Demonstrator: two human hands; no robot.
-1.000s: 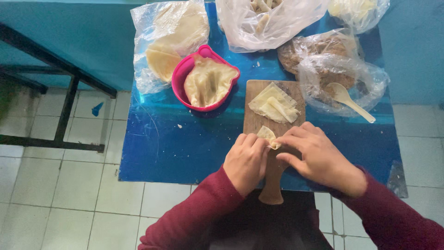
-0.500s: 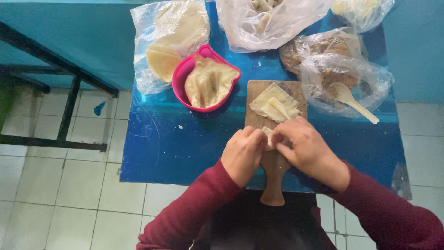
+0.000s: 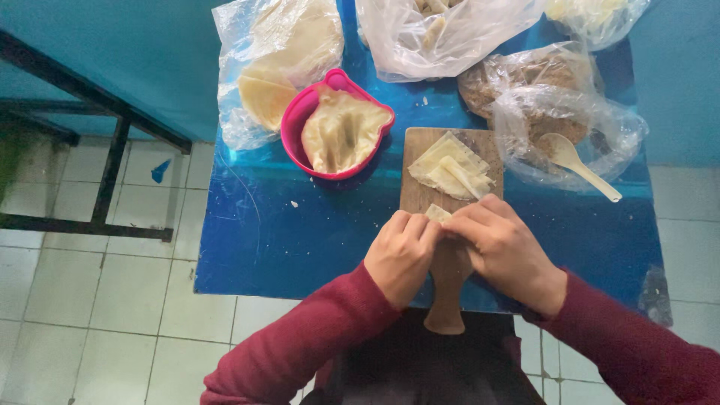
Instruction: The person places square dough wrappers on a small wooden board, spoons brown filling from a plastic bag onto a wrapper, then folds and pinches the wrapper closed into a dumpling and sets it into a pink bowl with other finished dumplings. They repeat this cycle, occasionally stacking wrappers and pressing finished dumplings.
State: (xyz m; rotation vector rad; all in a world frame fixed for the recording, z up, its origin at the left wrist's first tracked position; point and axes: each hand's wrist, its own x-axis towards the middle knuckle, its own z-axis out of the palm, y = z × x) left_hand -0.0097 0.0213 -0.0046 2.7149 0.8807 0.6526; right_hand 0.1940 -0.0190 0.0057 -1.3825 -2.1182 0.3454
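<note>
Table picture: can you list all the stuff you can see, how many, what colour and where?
table: one, shiny blue, middle of view
wooden board: one, brown, with handle, near table edge
folded wrappers: small pile, pale yellow, on the board's far end
pink bowl: one, holds pale dough sheets, left of the board
bag of round wrappers: one, clear plastic, far left
bag of pale pieces: one, clear, far middle
bag of brown filling: one, clear, far right
spoon: one, cream, on the filling bag
dark metal frame: one, on the tiled floor, left
wrapper piece: one, pale, pinched by both hands' fingers
left hand: maroon sleeve
right hand: maroon sleeve
</note>
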